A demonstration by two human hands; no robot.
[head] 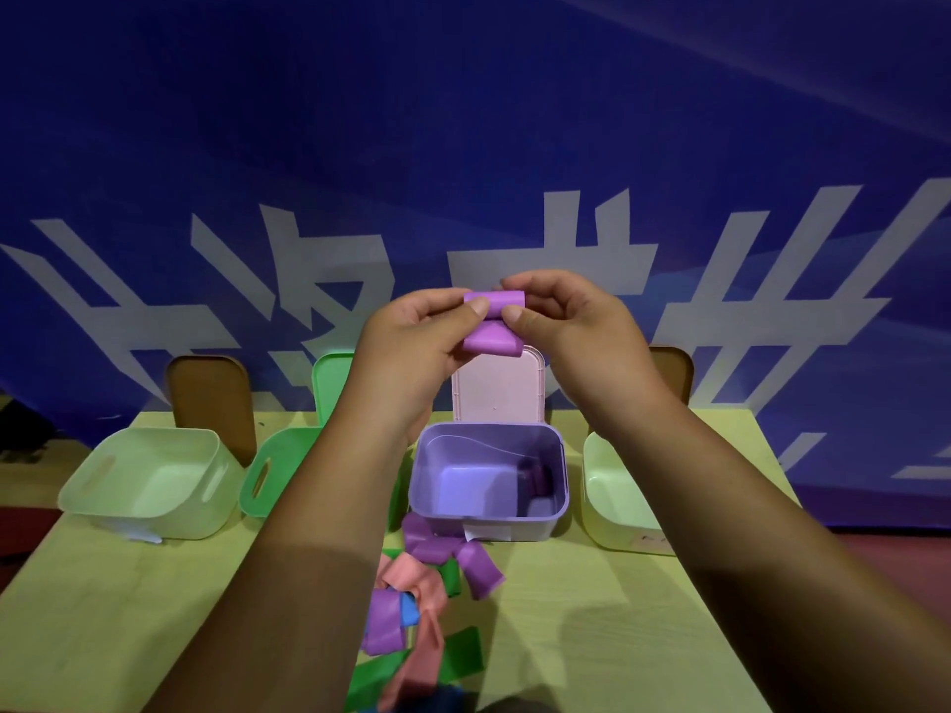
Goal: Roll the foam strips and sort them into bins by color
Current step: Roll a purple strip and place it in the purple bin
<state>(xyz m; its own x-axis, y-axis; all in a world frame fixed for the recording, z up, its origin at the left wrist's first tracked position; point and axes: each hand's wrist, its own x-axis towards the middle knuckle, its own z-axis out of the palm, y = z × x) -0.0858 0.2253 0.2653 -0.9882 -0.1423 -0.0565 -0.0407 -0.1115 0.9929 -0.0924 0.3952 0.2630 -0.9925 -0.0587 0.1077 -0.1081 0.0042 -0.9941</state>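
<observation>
both hands (411, 337) pinching purple foam strip (494, 321), above purple bin (489, 476)

The left hand (411, 342), right hand (571, 321) and forearms (309, 532) are bare, with short, plain thumbnails (481, 305).

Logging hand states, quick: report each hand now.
Left hand: closed, pinching the purple foam strip.
Right hand: closed, pinching the same strip's rolled end.

Shows a pale wooden table (103, 609) set before a blue banner (463, 120) with large white characters. Also shows 2 brown lids (211, 398) standing upright at the table's far edge, well apart.
</observation>
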